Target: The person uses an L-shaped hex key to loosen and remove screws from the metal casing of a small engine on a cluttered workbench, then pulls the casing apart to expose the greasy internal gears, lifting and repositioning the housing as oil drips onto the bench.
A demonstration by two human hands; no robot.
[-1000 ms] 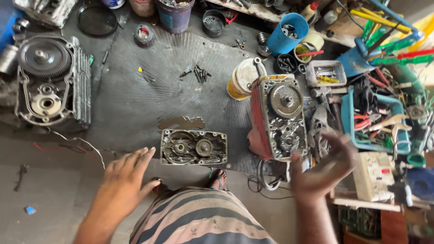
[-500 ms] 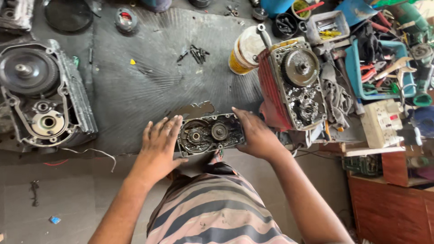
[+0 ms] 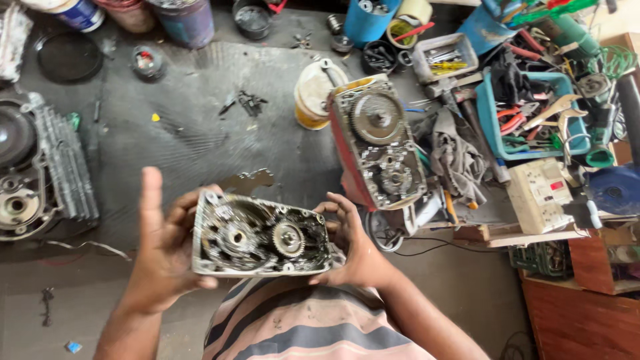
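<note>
Open gearbox casing (image 3: 261, 236) was held above lap, clear of floor, gears facing up. Left hand (image 3: 162, 243) cupped left end, thumb raised free; right hand (image 3: 352, 243) clasped right end, fingers curled on rim. Risk judged: greasy housing could slip from loose left-side hold; fingers near gear teeth could get pinched. Dark rubber mat (image 3: 200, 127) on workshop floor. Red engine block (image 3: 380, 147) stood just right; blue tool tray (image 3: 527, 113) well right; loose bolts (image 3: 250, 102) beyond.
</note>
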